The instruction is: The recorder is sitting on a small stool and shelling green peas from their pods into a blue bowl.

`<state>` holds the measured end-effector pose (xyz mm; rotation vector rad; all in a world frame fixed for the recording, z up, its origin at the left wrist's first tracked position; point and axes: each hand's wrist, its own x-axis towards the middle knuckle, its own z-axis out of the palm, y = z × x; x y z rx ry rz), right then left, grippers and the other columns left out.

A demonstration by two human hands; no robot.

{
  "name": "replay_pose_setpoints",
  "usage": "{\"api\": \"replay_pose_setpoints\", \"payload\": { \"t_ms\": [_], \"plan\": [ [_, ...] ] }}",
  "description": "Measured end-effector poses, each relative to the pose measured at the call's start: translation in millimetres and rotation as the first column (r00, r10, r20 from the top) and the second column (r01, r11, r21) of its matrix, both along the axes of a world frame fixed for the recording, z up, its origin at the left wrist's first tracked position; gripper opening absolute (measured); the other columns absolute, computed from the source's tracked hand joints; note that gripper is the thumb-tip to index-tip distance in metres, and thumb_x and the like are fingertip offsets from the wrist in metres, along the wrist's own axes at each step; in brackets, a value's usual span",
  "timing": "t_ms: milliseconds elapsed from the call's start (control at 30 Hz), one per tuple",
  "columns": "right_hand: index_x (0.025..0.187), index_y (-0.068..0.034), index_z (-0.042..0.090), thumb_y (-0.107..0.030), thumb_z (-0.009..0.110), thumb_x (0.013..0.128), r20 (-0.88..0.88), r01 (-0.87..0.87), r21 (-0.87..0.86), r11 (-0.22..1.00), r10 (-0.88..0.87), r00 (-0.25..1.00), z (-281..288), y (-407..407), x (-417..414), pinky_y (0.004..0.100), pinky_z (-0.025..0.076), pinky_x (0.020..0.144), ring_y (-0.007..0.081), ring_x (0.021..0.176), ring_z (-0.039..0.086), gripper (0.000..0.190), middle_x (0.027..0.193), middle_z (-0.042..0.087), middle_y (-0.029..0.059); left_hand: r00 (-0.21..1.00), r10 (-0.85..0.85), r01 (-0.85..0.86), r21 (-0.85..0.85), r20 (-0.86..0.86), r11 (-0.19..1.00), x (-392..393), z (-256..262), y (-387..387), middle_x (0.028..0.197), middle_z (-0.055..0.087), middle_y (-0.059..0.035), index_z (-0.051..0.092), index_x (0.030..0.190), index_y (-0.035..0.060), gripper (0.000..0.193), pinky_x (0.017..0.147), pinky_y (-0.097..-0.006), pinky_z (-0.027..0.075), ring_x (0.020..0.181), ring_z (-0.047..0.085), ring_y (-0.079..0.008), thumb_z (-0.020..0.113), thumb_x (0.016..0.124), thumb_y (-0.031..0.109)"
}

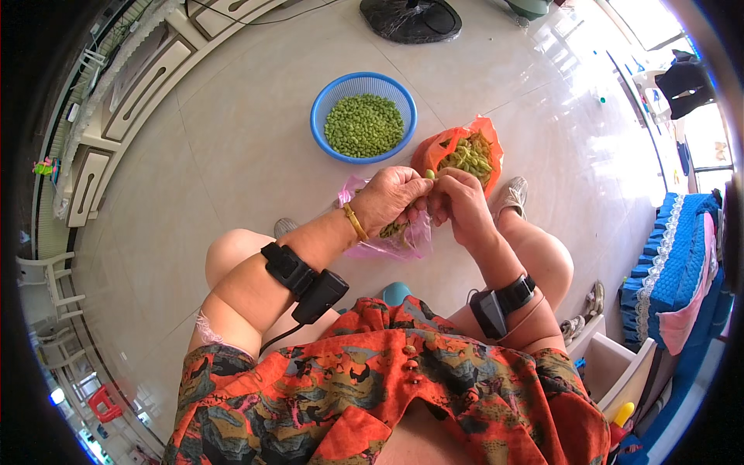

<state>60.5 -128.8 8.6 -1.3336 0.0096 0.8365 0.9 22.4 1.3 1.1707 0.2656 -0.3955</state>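
Observation:
My left hand point(388, 196) and my right hand point(463, 200) meet fingertip to fingertip, pinching a bean pod between them. A green bean point(429, 174) shows at the thumbs; most of the pod is hidden by my fingers. Below them a pink plastic bag point(415, 238) lies on the floor with pod husks point(394, 229) in it, partly covered by my left hand. Just beyond my right hand stands an orange plastic bag point(429, 152) of unshelled pods point(472, 158). Farther out, a blue plastic basket point(315, 129) holds a heap of shelled green beans point(364, 126).
A black round stand base point(411, 22) rests on the tiled floor point(250, 133) at the far side. White drawers point(148, 87) line the left. To the right are a blue quilted cover point(668, 261) and an open white drawer point(610, 354). My shoe point(514, 195) is beside the orange bag.

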Motion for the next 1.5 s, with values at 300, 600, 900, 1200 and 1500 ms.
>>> {"api": "replay_pose_setpoints", "payload": {
  "t_ms": [300, 600, 900, 1200, 1500],
  "plan": [
    [0.078, 0.003, 0.057, -0.011, 0.053, 0.08, 0.194, 0.044, -0.134, 0.99, -0.018, 0.981, -3.8, 7.9, -11.0, 0.0235, 0.038, 0.041, 0.01, 0.049, 0.049, 0.014, 0.061, 0.054, 0.0041, 0.999, 0.043, -0.043, -0.027, 0.016, 0.999, -4.7, -10.6, -3.7, 0.067, 0.053, -0.0001, 0.053, 0.086, 0.0057, 0.023, 0.043, -0.0186, 0.037, 0.053, 0.049, -0.0065, 0.044, 0.093, 0.025],
    [0.083, 0.003, 0.058, -0.011, 0.053, 0.078, 0.525, 0.205, -0.339, 0.918, 0.004, 0.851, -31.3, 7.9, -10.2, 0.0296, 0.047, 0.058, 0.0166, 0.057, 0.058, 0.016, 0.065, 0.06, 0.0112, 0.994, 0.112, -0.113, -0.083, -0.02, 0.99, -4.0, -5.2, -9.8, 0.077, 0.061, -0.0043, 0.058, 0.092, 0.0036, 0.028, 0.048, -0.0206, 0.042, 0.06, 0.055, -0.0092, 0.039, 0.093, 0.023],
    [0.078, 0.0, 0.053, -0.012, 0.052, 0.076, 0.531, 0.265, -0.345, 0.901, -0.046, 0.846, -10.5, 8.2, -1.4, 0.0392, 0.047, 0.061, 0.0323, 0.066, 0.062, 0.012, 0.067, 0.06, 0.0151, 0.959, 0.227, -0.21, 0.115, -0.168, 0.971, -4.7, -6.6, -6.5, 0.069, 0.056, 0.0007, 0.057, 0.081, 0.0088, 0.023, 0.043, -0.0199, 0.036, 0.052, 0.048, -0.0054, 0.051, 0.09, 0.03],
    [0.079, -0.003, 0.054, -0.011, 0.054, 0.072, 0.853, 0.21, -0.49, 0.846, 0.416, 0.314, -8.1, 8.3, -13.9, 0.0395, 0.047, 0.058, 0.0319, 0.065, 0.058, 0.01, 0.071, 0.055, 0.0133, 0.988, 0.146, -0.147, -0.013, -0.057, 0.989, -0.6, -6.9, -0.2, 0.06, 0.047, 0.0014, 0.051, 0.072, 0.0094, 0.033, 0.039, -0.0197, 0.031, 0.048, 0.041, -0.0059, 0.053, 0.089, 0.037],
    [0.081, -0.003, 0.055, -0.008, 0.054, 0.072, 0.886, 0.205, -0.449, 0.87, 0.404, 0.228, -5.9, 8.2, -14.9, 0.0386, 0.047, 0.061, 0.0301, 0.07, 0.058, 0.01, 0.075, 0.055, 0.0126, 0.989, 0.128, -0.13, -0.029, -0.068, 0.991, -1.6, -4.1, 1.5, 0.059, 0.045, 0.0014, 0.051, 0.075, 0.008, 0.035, 0.04, -0.0204, 0.032, 0.048, 0.041, -0.0066, 0.05, 0.09, 0.039]
  ]
}}
